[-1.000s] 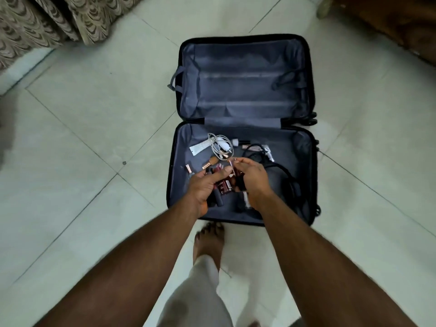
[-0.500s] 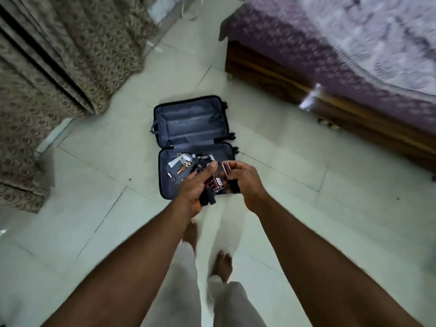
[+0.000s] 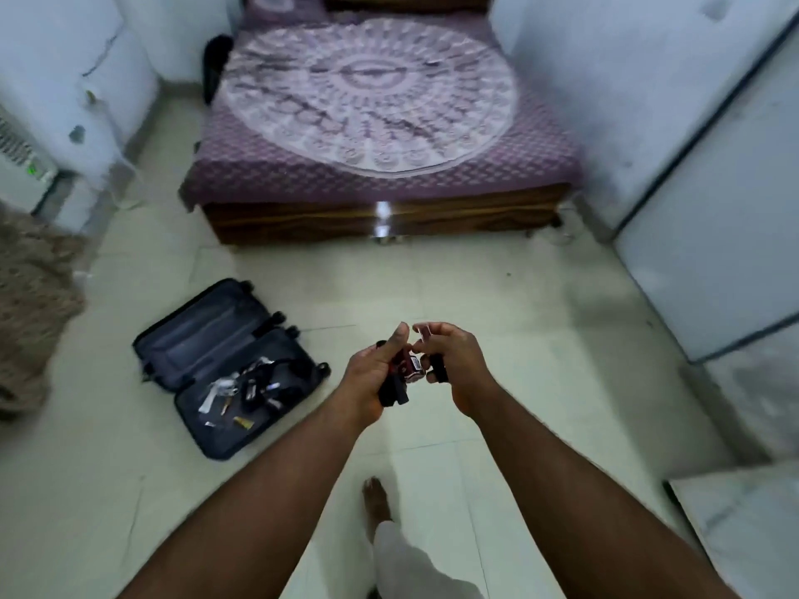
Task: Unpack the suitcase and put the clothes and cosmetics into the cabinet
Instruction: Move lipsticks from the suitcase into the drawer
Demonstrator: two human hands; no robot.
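The dark suitcase (image 3: 203, 339) lies open on the tiled floor at the lower left, with cables and several small cosmetics (image 3: 242, 393) loose in its near half. Both hands are raised over the floor to its right. My left hand (image 3: 374, 373) is closed around a bunch of small cosmetics (image 3: 404, 369), dark tubes and a reddish box. My right hand (image 3: 449, 361) grips a black tube (image 3: 436, 367) and pinches a small item at its fingertips. The two hands almost touch.
A bed (image 3: 376, 123) with a purple patterned cover fills the far side. A pale cabinet door (image 3: 713, 235) stands along the right wall. A curtain (image 3: 30, 296) hangs at the left. My bare foot (image 3: 376, 499) is below the hands.
I have stood up and turned right, away from the suitcase, with the cosmetics in both hands. The suitcase has slid to the lower left of the view and the bed has come into sight.
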